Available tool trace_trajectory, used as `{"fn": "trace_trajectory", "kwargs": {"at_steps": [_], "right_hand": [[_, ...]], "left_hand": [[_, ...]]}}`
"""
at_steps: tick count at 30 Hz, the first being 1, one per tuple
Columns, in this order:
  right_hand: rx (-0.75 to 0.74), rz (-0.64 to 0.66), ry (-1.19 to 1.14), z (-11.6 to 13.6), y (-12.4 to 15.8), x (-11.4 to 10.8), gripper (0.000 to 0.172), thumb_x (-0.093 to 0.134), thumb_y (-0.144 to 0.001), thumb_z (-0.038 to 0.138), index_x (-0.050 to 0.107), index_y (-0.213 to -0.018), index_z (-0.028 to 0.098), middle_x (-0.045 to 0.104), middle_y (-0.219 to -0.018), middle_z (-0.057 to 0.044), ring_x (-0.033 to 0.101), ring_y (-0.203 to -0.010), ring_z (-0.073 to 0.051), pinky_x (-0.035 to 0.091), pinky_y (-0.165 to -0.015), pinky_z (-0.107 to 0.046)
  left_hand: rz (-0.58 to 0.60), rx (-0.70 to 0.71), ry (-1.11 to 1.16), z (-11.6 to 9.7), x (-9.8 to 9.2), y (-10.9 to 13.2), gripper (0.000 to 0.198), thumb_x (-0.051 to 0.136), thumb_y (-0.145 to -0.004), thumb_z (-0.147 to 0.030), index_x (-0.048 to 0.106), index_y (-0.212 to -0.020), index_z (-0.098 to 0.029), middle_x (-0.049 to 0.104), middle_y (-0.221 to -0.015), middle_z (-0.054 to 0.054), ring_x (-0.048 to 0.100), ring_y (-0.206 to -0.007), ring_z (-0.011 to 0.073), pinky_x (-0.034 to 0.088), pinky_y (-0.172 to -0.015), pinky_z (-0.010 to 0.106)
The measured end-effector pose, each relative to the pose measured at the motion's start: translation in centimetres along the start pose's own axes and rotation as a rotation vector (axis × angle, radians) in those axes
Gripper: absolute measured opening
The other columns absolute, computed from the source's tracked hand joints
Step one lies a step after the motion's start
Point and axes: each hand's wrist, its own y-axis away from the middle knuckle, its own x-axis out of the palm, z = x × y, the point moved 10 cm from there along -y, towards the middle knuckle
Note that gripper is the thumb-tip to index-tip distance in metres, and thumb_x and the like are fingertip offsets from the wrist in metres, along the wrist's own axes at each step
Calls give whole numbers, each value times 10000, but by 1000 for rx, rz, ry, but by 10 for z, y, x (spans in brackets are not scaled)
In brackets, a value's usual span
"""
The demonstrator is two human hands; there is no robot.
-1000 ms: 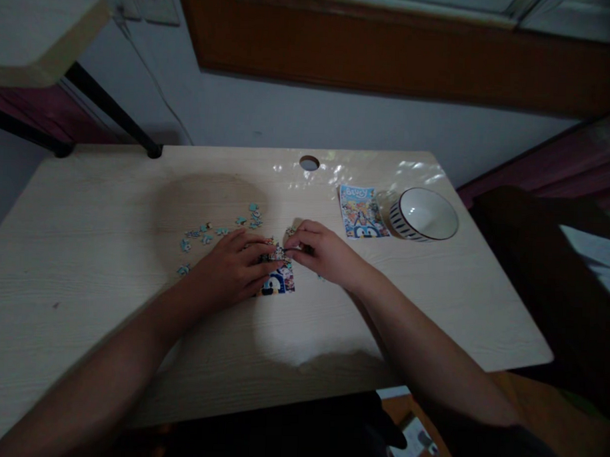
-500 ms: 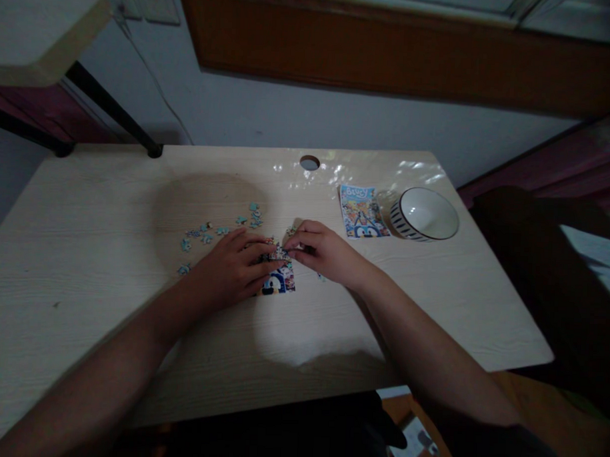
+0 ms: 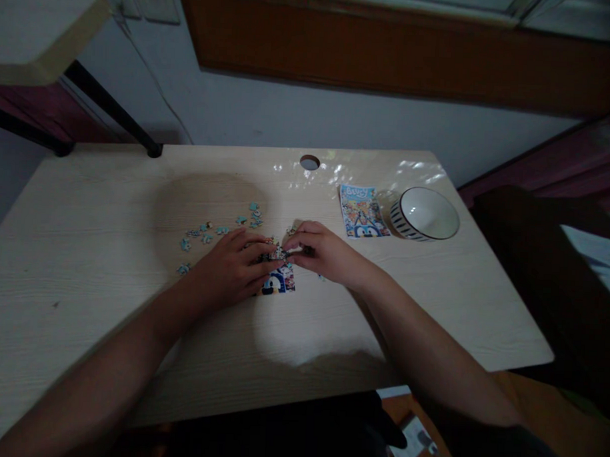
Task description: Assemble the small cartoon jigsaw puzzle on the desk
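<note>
Right hand (image 3: 321, 252) has barely moved, fingers pinched on a puzzle piece (image 3: 279, 253) at the top edge of the half-built puzzle (image 3: 282, 282); my left hand (image 3: 231, 266) lies flat, pinning it. Still fitting.

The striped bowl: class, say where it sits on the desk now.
In the head view the striped bowl stands on the far right part of the desk, just right of the picture card and beyond the right hand.
</note>
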Motion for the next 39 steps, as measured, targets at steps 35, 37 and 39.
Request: {"fn": "trace_trajectory", "kwargs": {"at_steps": [35,37,39], "right_hand": [[131,-207,74,-6,0,-20,174,641,-983,182,804,-1027,223,810,-1038,-66,726,-981,-228,541,-932,-408],[143,-207,60,-7,1,-19,190,641,-980,178,810,-1048,235,812,-1062,-64,732,-999,-232,550,-941,-414],[169,-208,42,-10,2,-19,208,639,-978,170,812,-1065,245,813,-1071,-57,737,-1008,-229,559,-942,-409]], "left_hand": [[-5,-5,-10,-1,-2,1,339,638,-1022,-276,698,-1355,-299,674,-1391,71,536,-1346,307,398,-1183,568],[1,0,-14,-1,-1,1,334,633,-1025,-281,698,-1353,-296,672,-1393,71,533,-1347,308,396,-1182,566],[5,4,-14,-1,-1,0,336,629,-1028,-283,693,-1358,-296,670,-1396,71,531,-1348,306,390,-1184,563]]}}
